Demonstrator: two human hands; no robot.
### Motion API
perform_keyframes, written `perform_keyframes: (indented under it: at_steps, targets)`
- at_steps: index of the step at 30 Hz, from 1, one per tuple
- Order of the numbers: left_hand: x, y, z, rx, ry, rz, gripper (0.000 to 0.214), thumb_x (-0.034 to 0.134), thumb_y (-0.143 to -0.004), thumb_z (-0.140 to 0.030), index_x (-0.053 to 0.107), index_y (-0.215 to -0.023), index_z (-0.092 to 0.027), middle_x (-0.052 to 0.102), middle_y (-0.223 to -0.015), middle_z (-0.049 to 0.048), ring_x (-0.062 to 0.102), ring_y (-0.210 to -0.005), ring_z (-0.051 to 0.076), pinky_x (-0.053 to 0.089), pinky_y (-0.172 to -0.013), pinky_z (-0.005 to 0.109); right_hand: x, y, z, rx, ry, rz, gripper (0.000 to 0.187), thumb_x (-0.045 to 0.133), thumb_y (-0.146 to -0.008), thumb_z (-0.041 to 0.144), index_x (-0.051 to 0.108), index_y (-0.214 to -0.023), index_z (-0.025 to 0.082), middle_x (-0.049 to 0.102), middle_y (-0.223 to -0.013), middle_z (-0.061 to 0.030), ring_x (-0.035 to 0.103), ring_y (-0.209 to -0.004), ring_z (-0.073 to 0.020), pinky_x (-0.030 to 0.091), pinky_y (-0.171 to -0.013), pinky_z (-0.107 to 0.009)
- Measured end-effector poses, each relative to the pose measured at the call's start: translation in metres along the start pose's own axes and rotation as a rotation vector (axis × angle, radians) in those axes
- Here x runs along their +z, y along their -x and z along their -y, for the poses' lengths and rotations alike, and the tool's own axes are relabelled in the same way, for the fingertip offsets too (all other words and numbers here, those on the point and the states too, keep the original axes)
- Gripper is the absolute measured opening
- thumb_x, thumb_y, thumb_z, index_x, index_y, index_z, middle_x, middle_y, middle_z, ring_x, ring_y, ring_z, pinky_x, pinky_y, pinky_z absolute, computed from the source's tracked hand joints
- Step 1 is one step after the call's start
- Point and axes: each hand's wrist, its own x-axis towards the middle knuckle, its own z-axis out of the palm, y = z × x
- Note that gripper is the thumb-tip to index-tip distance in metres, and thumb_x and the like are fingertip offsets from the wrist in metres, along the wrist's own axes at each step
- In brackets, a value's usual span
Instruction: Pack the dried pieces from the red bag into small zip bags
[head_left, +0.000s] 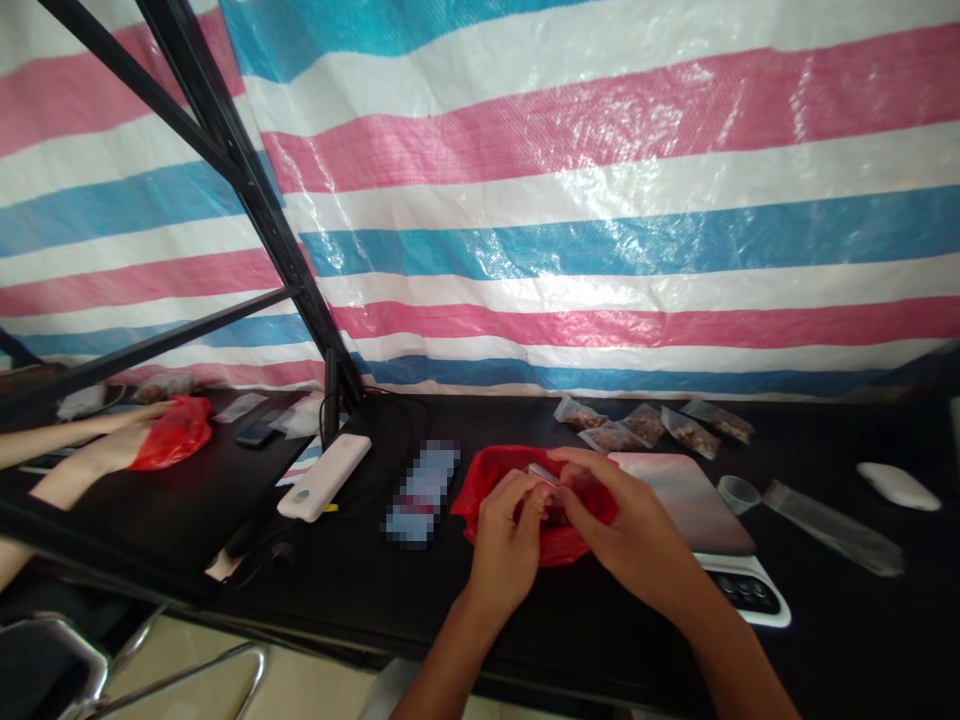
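Observation:
A red plastic bag (480, 478) lies opened out on the black table, and both my hands are over it. My left hand (506, 540) is closed, its thumb and fingers pinching one side of a small clear plastic bag (541, 474). From the right, my right hand (619, 515) grips the same bag's other side between thumb and fingers. Part of the small bag and the red bag's contents are hidden behind my fingers. Right beside my right hand stands a kitchen scale (776, 605) with a pinkish-grey plate (675, 490) on it.
Several small filled bags (645, 425) lie behind the scale. To the right are a clear cup (739, 493), empty clear bags (832, 528) and a white mouse (898, 485). Leftward sit a phone (422, 495), a power bank (325, 478), a metal post (285, 235) and another person's arms (97, 465).

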Motion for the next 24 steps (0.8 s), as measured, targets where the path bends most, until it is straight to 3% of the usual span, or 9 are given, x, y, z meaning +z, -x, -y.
perform_keyframes:
  at_steps: [6,12,16,20,22,24]
  targets:
    - [0.005,0.002,0.002,0.045,-0.118,0.009,0.025,0.045,-0.103,-0.024,0.056,-0.081,-0.020,0.057,-0.085,0.0017,0.056,-0.076,0.014,0.044,-0.068,0.025,0.010,0.000,0.004,0.051,-0.018,-0.070,0.029,0.056,-0.087,0.023,0.062,-0.115,0.025,0.070,-0.087,-0.0003,0.069,-0.082,-0.0193,0.055,-0.081,-0.034]
    - [0.007,0.003,0.008,0.068,-0.209,-0.053,0.023,0.045,-0.097,-0.016,0.044,-0.075,-0.022,0.049,-0.079,-0.0009,0.049,-0.071,0.014,0.039,-0.065,0.026,0.020,-0.002,0.004,0.037,0.067,-0.167,0.030,0.051,-0.089,0.024,0.064,-0.117,0.025,0.071,-0.100,-0.0045,0.069,-0.092,-0.0220,0.054,-0.087,-0.038]
    - [0.008,0.002,0.004,0.056,-0.230,-0.123,0.026,0.049,-0.090,-0.011,0.039,-0.069,-0.022,0.044,-0.073,-0.0028,0.046,-0.068,0.013,0.036,-0.063,0.025,0.015,-0.003,0.006,0.063,0.041,-0.294,0.028,0.056,-0.090,0.029,0.064,-0.117,0.026,0.071,-0.091,-0.0026,0.069,-0.083,-0.0206,0.056,-0.084,-0.037]
    - [0.005,-0.003,0.002,-0.020,-0.084,-0.232,0.025,0.048,-0.093,-0.018,0.046,-0.068,-0.021,0.051,-0.075,-0.0008,0.052,-0.071,0.014,0.042,-0.068,0.025,0.008,-0.005,0.004,0.146,-0.050,-0.429,0.022,0.057,-0.092,0.037,0.066,-0.107,0.024,0.073,-0.096,-0.0062,0.070,-0.077,-0.0200,0.057,-0.070,-0.033]
    - [0.004,-0.006,0.004,-0.094,0.065,-0.262,0.027,0.047,-0.097,-0.027,0.053,-0.071,-0.021,0.056,-0.074,-0.0003,0.055,-0.072,0.015,0.045,-0.070,0.026,0.006,-0.005,-0.003,0.214,-0.074,-0.392,0.030,0.057,-0.093,0.045,0.066,-0.111,0.023,0.075,-0.097,-0.0075,0.071,-0.074,-0.0208,0.056,-0.063,-0.031]
    - [0.003,-0.008,0.007,-0.165,0.209,-0.260,0.027,0.048,-0.097,-0.033,0.059,-0.077,-0.020,0.061,-0.077,0.0005,0.059,-0.074,0.016,0.048,-0.073,0.026,0.005,-0.005,-0.012,0.288,-0.089,-0.299,0.039,0.055,-0.094,0.052,0.066,-0.118,0.023,0.075,-0.084,-0.0052,0.071,-0.066,-0.0212,0.053,-0.055,-0.031]
